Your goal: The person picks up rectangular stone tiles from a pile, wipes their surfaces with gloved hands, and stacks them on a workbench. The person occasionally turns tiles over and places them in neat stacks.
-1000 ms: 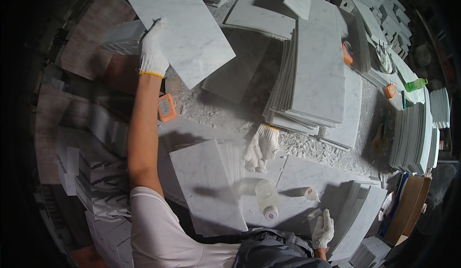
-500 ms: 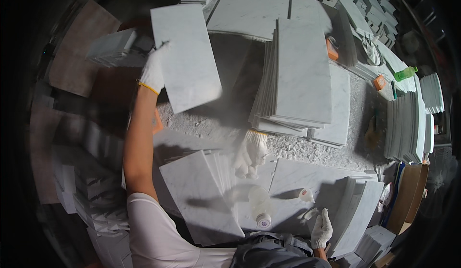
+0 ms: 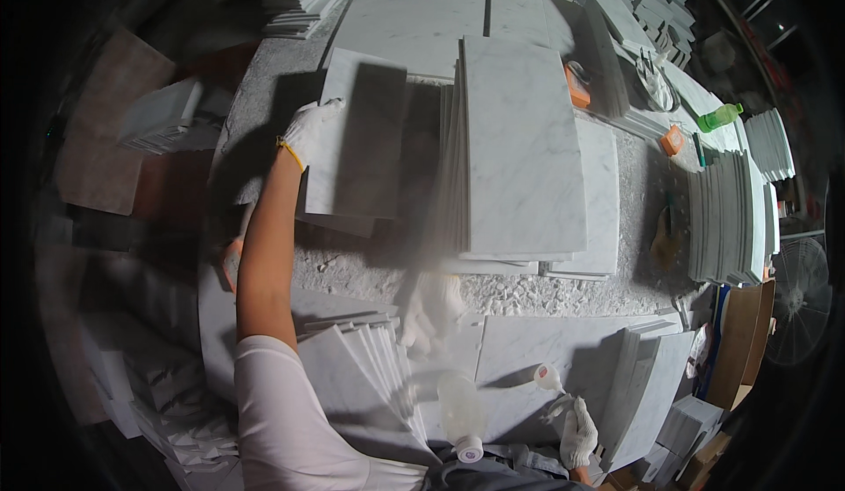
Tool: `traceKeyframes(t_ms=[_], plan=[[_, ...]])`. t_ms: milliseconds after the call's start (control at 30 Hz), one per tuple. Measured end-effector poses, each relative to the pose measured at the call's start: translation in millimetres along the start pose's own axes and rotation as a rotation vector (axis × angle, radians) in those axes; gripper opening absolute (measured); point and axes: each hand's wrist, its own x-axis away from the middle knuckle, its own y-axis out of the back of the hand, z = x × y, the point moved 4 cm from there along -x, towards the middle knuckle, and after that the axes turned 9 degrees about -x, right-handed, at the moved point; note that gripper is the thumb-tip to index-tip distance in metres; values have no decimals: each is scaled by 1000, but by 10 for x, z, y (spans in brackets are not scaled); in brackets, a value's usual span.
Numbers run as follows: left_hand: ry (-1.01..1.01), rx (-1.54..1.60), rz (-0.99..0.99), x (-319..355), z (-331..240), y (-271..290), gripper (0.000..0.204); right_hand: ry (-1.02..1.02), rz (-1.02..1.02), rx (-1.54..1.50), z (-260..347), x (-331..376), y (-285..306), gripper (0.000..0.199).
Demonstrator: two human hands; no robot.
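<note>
A white, faintly grey-veined rectangular marble slab (image 3: pixel 356 139) lies just left of the tall central stack of white marble slabs (image 3: pixel 524 147), its left strip brightly lit, a broad dark shadow crossing the rest. The left hand (image 3: pixel 312 125), in a white knit glove with yellow cuff, grips its left edge, fingers over the top face, the bare arm reaching nearly straight forward. On the near side of the stack lie a loose white glove (image 3: pixel 431 310), hazy, and a translucent white-capped bottle (image 3: pixel 462 407); nearer the person and right of the stack, the gloved right hand (image 3: pixel 578 435) stands spread, fingers extended.
</note>
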Motion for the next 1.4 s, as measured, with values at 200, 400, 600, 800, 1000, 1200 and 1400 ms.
traceKeyframes(t_ms=[200, 400, 600, 800, 1000, 1200, 1400], plan=[[-15, -48, -3, -459, -115, -133, 82, -29, 8, 10, -118, 88, -45, 38], [-98, -984, -234, -455, -225, -202, 56, -77, -36, -58, -28, 142, -57, 38], [-834, -1488, -234, -57, 561, -422, 63, -280, 0, -285, 64, 158, -154, 38], [-748, -1669, 105, 1268, 690, -336, 65, -68, 36, -629, -43, 187, -151, 38], [-564, -1313, 191, 2498, -305, 13, 49, 361, -216, -167, -129, 228, 175, 40], [-784, -745, -138, 4830, -2028, -14, 27, 310, 53, -159, -82, 270, 377, 37], [-973, -392, 594, 6448, -1658, -1757, 24, 628, 22, -59, -146, 460, 889, 40]])
